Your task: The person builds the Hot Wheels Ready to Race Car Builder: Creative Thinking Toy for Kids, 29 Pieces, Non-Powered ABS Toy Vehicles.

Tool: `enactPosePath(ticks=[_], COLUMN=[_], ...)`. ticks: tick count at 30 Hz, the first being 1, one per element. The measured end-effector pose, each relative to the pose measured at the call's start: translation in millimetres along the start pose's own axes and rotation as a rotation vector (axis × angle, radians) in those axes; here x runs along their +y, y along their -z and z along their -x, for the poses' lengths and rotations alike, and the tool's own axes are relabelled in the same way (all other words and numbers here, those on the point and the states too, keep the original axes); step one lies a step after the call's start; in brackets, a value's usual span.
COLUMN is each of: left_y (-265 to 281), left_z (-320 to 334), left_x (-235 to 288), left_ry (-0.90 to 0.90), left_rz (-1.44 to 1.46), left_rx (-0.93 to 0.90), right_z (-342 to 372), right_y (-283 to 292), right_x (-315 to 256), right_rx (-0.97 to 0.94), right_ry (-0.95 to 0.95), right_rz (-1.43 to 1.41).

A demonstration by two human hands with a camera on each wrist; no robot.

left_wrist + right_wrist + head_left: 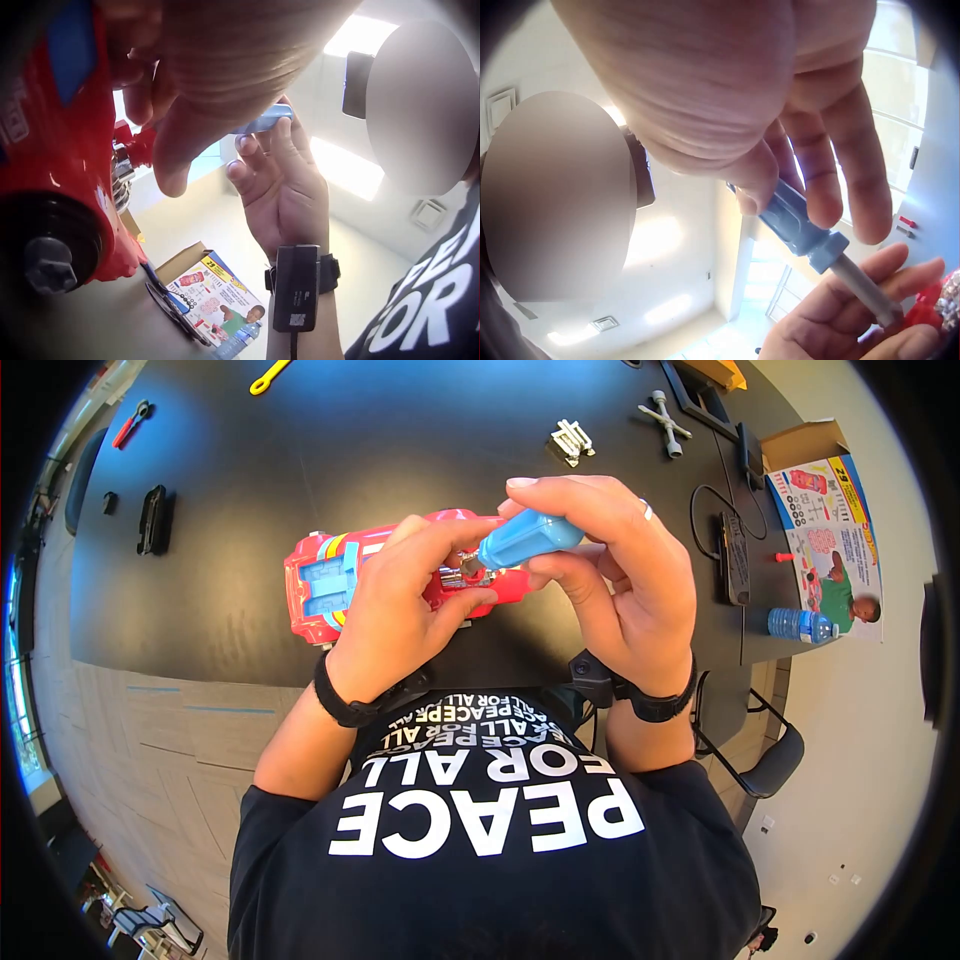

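Observation:
A red toy car (345, 565) with blue and yellow trim lies on the black table, its nose towards the right. My left hand (400, 600) holds it near the middle, thumb and fingers around a chrome engine part (460, 577) and a small red piece (139, 146). In my right hand (640, 575), thumb and fingertips pinch the handle of a light blue toy screwdriver (535, 537). Its grey shaft (861, 289) slants down to the red piece, between the left fingers. A black wheel (51, 262) shows on the car's side in the left wrist view.
Beyond the car lie a chrome part (572, 442) and a grey cross-shaped wrench (667, 425). To the right are a black bar-shaped part (733, 560), a water bottle (800, 624) and a printed toy box (835, 540). A black part (153, 520) lies left, a yellow wrench (268, 377) far back.

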State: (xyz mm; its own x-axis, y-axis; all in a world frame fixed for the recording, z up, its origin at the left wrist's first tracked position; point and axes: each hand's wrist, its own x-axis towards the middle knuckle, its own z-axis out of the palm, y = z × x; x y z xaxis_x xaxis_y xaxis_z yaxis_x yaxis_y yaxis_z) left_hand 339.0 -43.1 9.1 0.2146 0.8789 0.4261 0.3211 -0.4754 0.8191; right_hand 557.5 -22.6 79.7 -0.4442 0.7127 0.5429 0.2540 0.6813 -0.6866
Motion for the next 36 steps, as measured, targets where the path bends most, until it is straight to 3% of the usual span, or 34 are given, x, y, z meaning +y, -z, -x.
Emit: enactPosePath(ticks=[4,6,10,12,14,16,17,20,21,22,25,28,30,33,36], left_y=[0,-1,-1,-3,-3,-2,-2,0,1,1,-1,2,-2,1,-2], left_z=[1,5,1,-2,6,7,6,3,4,4,5,3,4,4,5], left_x=[-2,-4,2,-3,-10,-11,-10,-3,0,2,-11,-1,-4,1,-6], left_ry=[-0.094,0.046,0.077,-0.155,-0.118,-0.047,-0.046,-0.098,-0.054,-0.011,-0.041,-0.002,-0.069,-0.041,-0.011], left_rz=[-0.023,-0.056,-0.038,-0.039,-0.059,-0.092,-0.093,0.017,0.004,-0.007,-0.033,-0.015,0.009,-0.025,-0.113], left_rx=[0.035,-0.002,0.005,0.05,0.03,-0.058,-0.054,-0.026,-0.038,-0.05,-0.079,-0.084,-0.011,-0.076,-0.097], right_z=[-9,-13,-11,-5,-11,-21,-23,-21,-18,-16,-13,-18,-15,-12,-19], right_y=[4,4,-2,-2,-13,-18,-16,-11,-15,-15,-17,-18,-14,-17,-35], right_x=[-6,-11,-4,-13,-12,-13,-7,14,12,10,8,10,14,14,21], right_rx=[-0.018,-0.061,-0.031,-0.105,-0.079,0.133,0.129,-0.134,-0.038,-0.037,0.086,0.059,0.006,0.059,0.23], right_ry=[0.043,0.06,0.115,-0.027,-0.049,-0.005,-0.002,0.253,0.124,0.123,-0.122,0.103,0.192,0.184,0.158], right_rz=[0.063,0.197,0.21,0.376,0.484,0.148,0.146,0.006,-0.006,-0.004,0.324,0.085,0.106,0.262,-0.025])
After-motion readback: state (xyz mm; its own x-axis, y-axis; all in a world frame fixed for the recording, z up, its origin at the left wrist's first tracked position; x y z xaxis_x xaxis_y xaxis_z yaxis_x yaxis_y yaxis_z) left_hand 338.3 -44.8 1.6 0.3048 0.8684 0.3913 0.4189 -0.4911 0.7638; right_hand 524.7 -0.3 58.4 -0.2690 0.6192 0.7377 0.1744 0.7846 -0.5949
